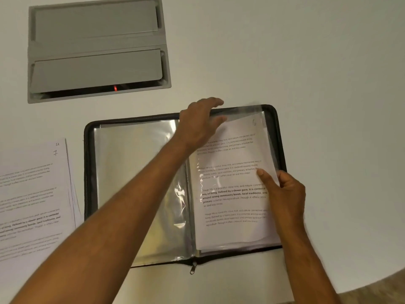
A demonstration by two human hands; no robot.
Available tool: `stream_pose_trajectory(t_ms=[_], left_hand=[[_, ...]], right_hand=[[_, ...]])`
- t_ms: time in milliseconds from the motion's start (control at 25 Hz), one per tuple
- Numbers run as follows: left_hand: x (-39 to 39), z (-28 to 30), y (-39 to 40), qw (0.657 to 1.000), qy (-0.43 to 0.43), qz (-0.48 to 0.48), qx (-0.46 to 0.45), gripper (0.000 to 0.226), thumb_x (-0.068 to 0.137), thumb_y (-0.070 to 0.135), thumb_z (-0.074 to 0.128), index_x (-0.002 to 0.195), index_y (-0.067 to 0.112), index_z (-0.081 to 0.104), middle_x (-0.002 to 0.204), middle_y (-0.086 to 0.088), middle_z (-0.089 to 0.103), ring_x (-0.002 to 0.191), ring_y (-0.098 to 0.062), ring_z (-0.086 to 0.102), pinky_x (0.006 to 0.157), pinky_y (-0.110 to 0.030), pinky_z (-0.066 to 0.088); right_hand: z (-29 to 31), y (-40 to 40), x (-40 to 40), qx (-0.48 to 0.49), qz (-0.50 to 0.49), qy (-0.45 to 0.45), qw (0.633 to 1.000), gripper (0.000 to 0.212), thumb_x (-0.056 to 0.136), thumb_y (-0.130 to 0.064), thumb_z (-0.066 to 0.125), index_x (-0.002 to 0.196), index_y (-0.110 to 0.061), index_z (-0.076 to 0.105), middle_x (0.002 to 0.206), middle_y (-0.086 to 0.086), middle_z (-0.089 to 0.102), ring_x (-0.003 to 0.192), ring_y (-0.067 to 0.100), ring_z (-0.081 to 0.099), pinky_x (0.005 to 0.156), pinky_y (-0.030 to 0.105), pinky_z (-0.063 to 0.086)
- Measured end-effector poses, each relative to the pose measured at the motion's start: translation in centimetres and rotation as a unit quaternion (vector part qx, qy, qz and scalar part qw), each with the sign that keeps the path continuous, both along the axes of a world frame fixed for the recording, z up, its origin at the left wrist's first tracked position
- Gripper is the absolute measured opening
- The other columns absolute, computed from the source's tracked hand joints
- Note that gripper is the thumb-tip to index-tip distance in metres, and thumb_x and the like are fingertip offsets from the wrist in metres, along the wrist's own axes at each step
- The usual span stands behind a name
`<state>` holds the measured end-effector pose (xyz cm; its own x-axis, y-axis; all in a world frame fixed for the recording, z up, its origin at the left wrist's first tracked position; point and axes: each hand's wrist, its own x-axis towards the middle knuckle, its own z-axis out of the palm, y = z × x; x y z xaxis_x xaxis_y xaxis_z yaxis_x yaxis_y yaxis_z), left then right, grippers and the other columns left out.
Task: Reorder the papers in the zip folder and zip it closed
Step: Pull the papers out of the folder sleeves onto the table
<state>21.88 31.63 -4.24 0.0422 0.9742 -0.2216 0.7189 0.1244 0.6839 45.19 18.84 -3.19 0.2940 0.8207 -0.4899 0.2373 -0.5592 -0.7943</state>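
Zip folder (92, 172) lies open flat on the white bench (328, 73), centre of view, spine running away from the person, black zip edge all round. Zip pull (192, 269) hangs at the near end of the spine, so folder is unzipped. Left half shows clear plastic sleeves (135, 172) w/ no printed page visible in them. Right half holds a printed sheet (232, 194), text in blocks, one block bold, partly under a clear sleeve.

Left hand (198, 126) reaches across the folder to the far edge of the right half; fingers curl over the top rim of the clear sleeve there, thumb side on the sheet, so it grips the sleeve top. Forearm crosses diagonally over the left half. Right hand (285, 191) is at the right outer edge of the folder, mid-height; thumb lies on the face of the sheet, fingers curled behind its edge, pinching it.

Loose stack of papers (32, 194) lies on the bench just left of the folder, not touching either hand; top page has a handwritten 7 near its corner. Grey recessed panel (98, 49) w/ two flaps sits in the bench beyond, far left, small red light at its near edge.
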Motion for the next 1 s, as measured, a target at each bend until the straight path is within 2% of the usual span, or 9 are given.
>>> stream_pose_trajectory(t_ms=[80, 160, 280, 400, 520, 640, 720, 880, 1000], left_hand=[[0.0, 0.6, 1.4, 0.999, -0.009, -0.026, -0.044, 0.032, 0.098, 0.04, 0.062, 0.13, 0.031, 0.062, 0.122, 0.015, 0.067, 0.117, -0.011, 0.06, 0.11, -0.051, 0.038], [-0.1, 0.8, 2.4, 0.997, -0.01, -0.04, -0.065, 0.016, 0.095, 0.04, 0.068, 0.108, 0.031, 0.068, 0.104, 0.02, 0.069, 0.103, -0.01, 0.064, 0.105, -0.053, 0.043], [-0.3, 1.1, 2.9, 0.996, -0.049, -0.029, -0.071, 0.014, 0.087, 0.035, 0.078, 0.088, 0.024, 0.07, 0.089, 0.004, 0.072, 0.088, -0.018, 0.066, 0.089, -0.049, 0.054], [-0.4, 1.2, 2.8, 0.995, -0.069, -0.037, -0.056, 0.01, 0.089, 0.029, 0.077, 0.091, 0.018, 0.077, 0.088, 0.004, 0.075, 0.086, -0.014, 0.068, 0.084, -0.041, 0.056], [-0.4, 0.6, 2.2, 0.995, -0.061, -0.073, 0.003, 0.015, 0.095, 0.027, 0.071, 0.106, 0.021, 0.08, 0.101, 0.008, 0.073, 0.094, -0.007, 0.065, 0.087, -0.032, 0.054], [-0.6, -0.2, 1.3, 0.989, 0.004, -0.102, 0.105, 0.025, 0.097, 0.028, 0.068, 0.121, 0.025, 0.075, 0.105, 0.004, 0.057, 0.092, -0.009, 0.053, 0.074, -0.016, 0.04], [-0.5, -0.1, 0.9, 0.991, 0.011, -0.086, 0.101, 0.028, 0.099, 0.035, 0.065, 0.125, 0.026, 0.072, 0.102, 0.006, 0.051, 0.089, -0.006, 0.049, 0.072, -0.013, 0.036], [-0.7, 0.8, 1.4, 0.994, -0.001, -0.043, 0.099, 0.02, 0.104, 0.036, 0.054, 0.107, 0.019, 0.064, 0.095, 0.004, 0.056, 0.082, -0.009, 0.05, 0.073, -0.023, 0.043], [-1.2, 1.3, 2.4, 0.997, 0.022, -0.076, 0.017, 0.016, 0.098, 0.036, 0.066, 0.097, 0.02, 0.066, 0.09, 0.007, 0.064, 0.081, -0.011, 0.057, 0.069, -0.026, 0.045]], right_hand=[[0.3, 0.1, 0.2, -0.001, 0.001, 0.024, 1.0, 0.019, 0.093, -0.033, 0.076, 0.084, -0.016, 0.071, 0.081, -0.006, 0.077, 0.068, 0.012, 0.075, 0.055, 0.019, 0.055], [0.4, 0.3, 0.4, -0.005, 0.007, 0.034, 0.999, 0.017, 0.093, -0.032, 0.075, 0.088, -0.016, 0.073, 0.082, -0.005, 0.078, 0.068, 0.012, 0.075, 0.055, 0.019, 0.055], [0.1, 0.9, 0.5, -0.003, 0.01, 0.051, 0.999, 0.017, 0.092, -0.029, 0.076, 0.102, -0.016, 0.072, 0.093, -0.004, 0.079, 0.077, 0.012, 0.077, 0.06, 0.02, 0.058], [-0.2, 2.0, 0.4, 0.013, 0.001, 0.053, 0.999, 0.029, 0.092, -0.033, 0.076, 0.116, -0.021, 0.066, 0.103, -0.005, 0.078, 0.086, 0.011, 0.077, 0.065, 0.023, 0.06], [-0.5, 3.1, 0.3, 0.039, 0.006, 0.008, 0.999, 0.021, 0.098, -0.037, 0.068, 0.113, -0.023, 0.067, 0.1, -0.008, 0.076, 0.086, 0.007, 0.075, 0.066, 0.02, 0.059], [-0.9, 3.5, 0.2, 0.052, 0.0, -0.019, 0.998, 0.016, 0.102, -0.034, 0.063, 0.108, -0.02, 0.07, 0.097, -0.01, 0.075, 0.083, 0.006, 0.073, 0.063, 0.018, 0.058], [-1.2, 3.5, 0.2, 0.055, -0.003, -0.024, 0.998, 0.016, 0.102, -0.033, 0.063, 0.107, -0.019, 0.07, 0.096, -0.01, 0.074, 0.081, 0.005, 0.073, 0.061, 0.016, 0.056], [-1.7, 3.3, 0.1, 0.059, -0.01, -0.024, 0.998, 0.015, 0.103, -0.032, 0.061, 0.106, -0.02, 0.069, 0.094, -0.011, 0.073, 0.081, 0.002, 0.071, 0.062, 0.016, 0.055], [-1.7, 3.3, -0.1, 0.063, -0.013, -0.021, 0.998, 0.015, 0.104, -0.032, 0.059, 0.106, -0.021, 0.069, 0.095, -0.012, 0.072, 0.081, 0.002, 0.07, 0.063, 0.016, 0.056]])
